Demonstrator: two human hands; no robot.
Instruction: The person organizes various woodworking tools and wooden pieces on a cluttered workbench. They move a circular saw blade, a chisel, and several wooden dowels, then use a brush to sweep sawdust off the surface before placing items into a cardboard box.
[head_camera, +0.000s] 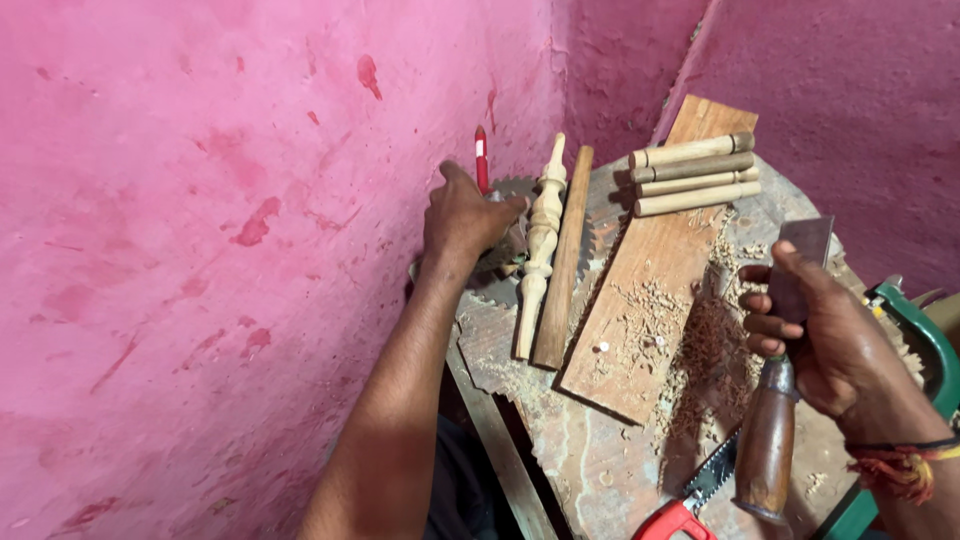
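My left hand (465, 218) reaches to the back left of the workbench (590, 470), beside the pink wall, and grips a red pen or pencil (481, 157) that points upward. Just right of it lie a turned wooden spindle (538, 250) and a plain wooden strip (563, 265). My right hand (825, 335) holds a wide chisel (775, 400) by its shank, the flat steel blade up and the brown wooden handle hanging down over the bench.
A long board (650, 290) strewn with wood shavings lies across the bench, with several short dowels (693, 173) stacked on its far end. A red-handled saw (690, 505) sits at the front edge, a green tool (925, 345) at right. Pink walls close in left and behind.
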